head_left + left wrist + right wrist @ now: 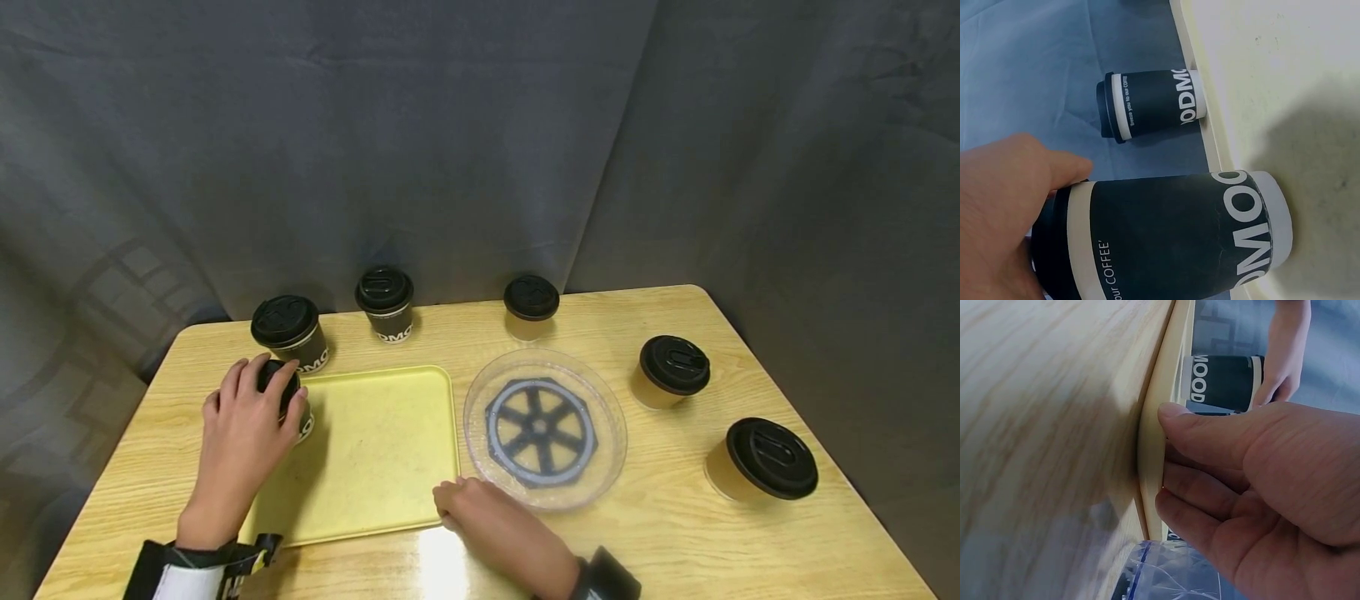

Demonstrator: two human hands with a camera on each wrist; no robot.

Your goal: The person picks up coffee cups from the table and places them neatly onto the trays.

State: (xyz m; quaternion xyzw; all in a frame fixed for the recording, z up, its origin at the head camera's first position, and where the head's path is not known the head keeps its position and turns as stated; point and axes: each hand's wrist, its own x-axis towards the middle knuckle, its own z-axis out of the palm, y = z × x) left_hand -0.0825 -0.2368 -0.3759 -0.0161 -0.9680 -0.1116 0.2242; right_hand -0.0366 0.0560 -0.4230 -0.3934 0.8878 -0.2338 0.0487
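Note:
My left hand (pixel 243 417) holds a dark paper coffee cup (pixel 1166 234) by its black lid, fingers curled over the top. This cup is at the left part of a yellow tray (pixel 375 467); I cannot tell whether its white base touches the tray. At the tray's front right corner, my right hand (pixel 491 517) has thumb and curled fingers on the rim (pixel 1150 444). Close behind the held cup stands a second dark cup (pixel 303 346) with a black lid, on the table just past the tray.
Another dark cup (pixel 390 321) stands by the back edge. A clear round dish (pixel 615 450) with a dark spoked pattern lies right of the tray. Brown cups with black lids stand at the back (pixel 528 325), right (pixel 656 387) and front right (pixel 727 471). Grey cloth (pixel 450 150) hangs behind.

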